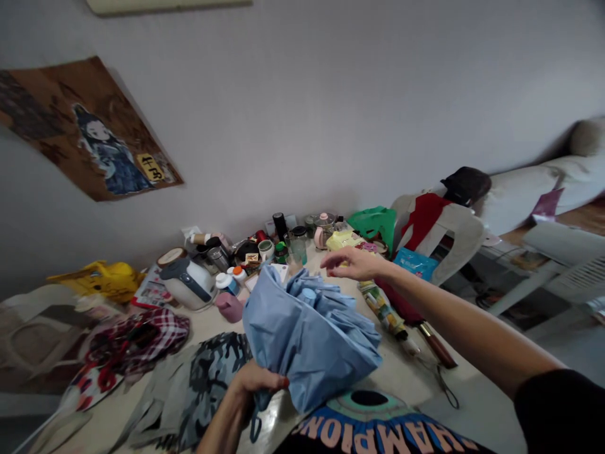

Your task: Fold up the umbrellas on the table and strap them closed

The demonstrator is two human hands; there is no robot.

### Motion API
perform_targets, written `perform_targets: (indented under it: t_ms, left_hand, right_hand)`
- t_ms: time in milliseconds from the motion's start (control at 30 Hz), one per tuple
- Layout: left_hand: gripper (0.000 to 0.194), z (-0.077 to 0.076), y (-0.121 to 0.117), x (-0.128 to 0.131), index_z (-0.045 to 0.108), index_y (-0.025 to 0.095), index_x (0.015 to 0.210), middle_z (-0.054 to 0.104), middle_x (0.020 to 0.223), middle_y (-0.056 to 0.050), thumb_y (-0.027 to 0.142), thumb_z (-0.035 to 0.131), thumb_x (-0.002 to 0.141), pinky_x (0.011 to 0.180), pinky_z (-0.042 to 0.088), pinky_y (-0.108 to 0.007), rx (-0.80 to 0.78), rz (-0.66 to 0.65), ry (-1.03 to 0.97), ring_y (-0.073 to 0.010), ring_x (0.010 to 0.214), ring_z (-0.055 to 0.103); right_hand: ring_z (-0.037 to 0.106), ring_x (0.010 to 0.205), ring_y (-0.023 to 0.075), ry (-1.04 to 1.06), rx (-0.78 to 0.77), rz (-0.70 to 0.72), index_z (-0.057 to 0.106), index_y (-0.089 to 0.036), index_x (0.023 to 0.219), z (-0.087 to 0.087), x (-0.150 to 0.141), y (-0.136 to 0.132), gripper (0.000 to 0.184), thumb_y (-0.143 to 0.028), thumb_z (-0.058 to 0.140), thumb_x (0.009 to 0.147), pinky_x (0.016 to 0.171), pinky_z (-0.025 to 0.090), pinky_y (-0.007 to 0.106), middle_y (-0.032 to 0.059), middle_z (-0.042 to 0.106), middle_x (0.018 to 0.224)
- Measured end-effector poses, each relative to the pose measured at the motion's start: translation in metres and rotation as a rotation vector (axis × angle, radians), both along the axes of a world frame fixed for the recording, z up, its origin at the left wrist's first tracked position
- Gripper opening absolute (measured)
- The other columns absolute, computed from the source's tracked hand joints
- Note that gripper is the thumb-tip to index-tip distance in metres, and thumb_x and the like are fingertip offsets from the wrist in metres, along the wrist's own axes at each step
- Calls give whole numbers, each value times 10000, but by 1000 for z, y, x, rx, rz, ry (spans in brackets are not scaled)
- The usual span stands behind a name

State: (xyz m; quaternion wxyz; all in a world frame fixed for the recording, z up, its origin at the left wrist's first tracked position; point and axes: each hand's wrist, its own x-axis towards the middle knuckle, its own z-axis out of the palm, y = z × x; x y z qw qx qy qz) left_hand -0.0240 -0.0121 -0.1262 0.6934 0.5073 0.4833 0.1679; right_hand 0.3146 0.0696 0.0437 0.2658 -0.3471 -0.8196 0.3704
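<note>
A light blue folding umbrella point(309, 343), collapsed but with its pleated canopy loose and puffed out, is in front of my chest. My left hand point(258, 380) grips it at the lower end, fingers wrapped round the handle, which is mostly hidden; a dark wrist strap point(256, 429) dangles below. Above the far side of the canopy hovers my right hand point(350, 263), fingers stretched out and holding nothing. To the right lie a patterned folded umbrella point(382, 309) and a dark red one with a brown handle point(439, 348). Camouflage cloth point(212, 372) spreads beside my left hand.
Along the wall, the table point(340, 378) carries a white kettle point(186, 280), a pink cup point(229, 307), bottles, glasses and a green bag point(375, 224). Plaid fabric point(165, 331) and a yellow bag point(106, 280) lie at left. A chair point(460, 233) stands at right.
</note>
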Motion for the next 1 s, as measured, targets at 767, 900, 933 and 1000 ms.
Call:
perform_targets:
  t_ms: [767,900,933,1000]
  left_hand:
    - [452,28,-10,29,581,145,459,517,458,-14,509,824,346,530,355,-295,75,278,-4,-118,479,431]
    - [417,28,-10,26,590,174,493,562,515,-32,475,836,343,643,427,-339,114,302,-3,-198,629,535]
    - [430,26,-10,24,584,175,488,558,509,-33,487,837,334,640,431,-341,118,327,15,-202,629,537]
    - [456,20,-11,18,575,167,474,547,497,-36,524,827,345,608,426,-334,109,367,52,-185,583,519]
  right_hand:
    - [405,1214,298,-5,505,-330,666,-238,997,0,-18,-110,223,-290,700,783,945,430,444,112,393,1341]
    - [357,1251,327,-134,381,-273,671,-183,821,7,-17,-113,141,-294,727,755,1008,363,509,113,362,1388]
    - [364,1247,320,-156,353,-266,649,-172,740,7,-15,-113,130,-283,705,778,1018,350,513,107,379,1377]
    - [386,1237,297,-178,311,-259,609,-166,667,7,-10,-113,189,-257,649,827,1029,339,504,95,421,1342]
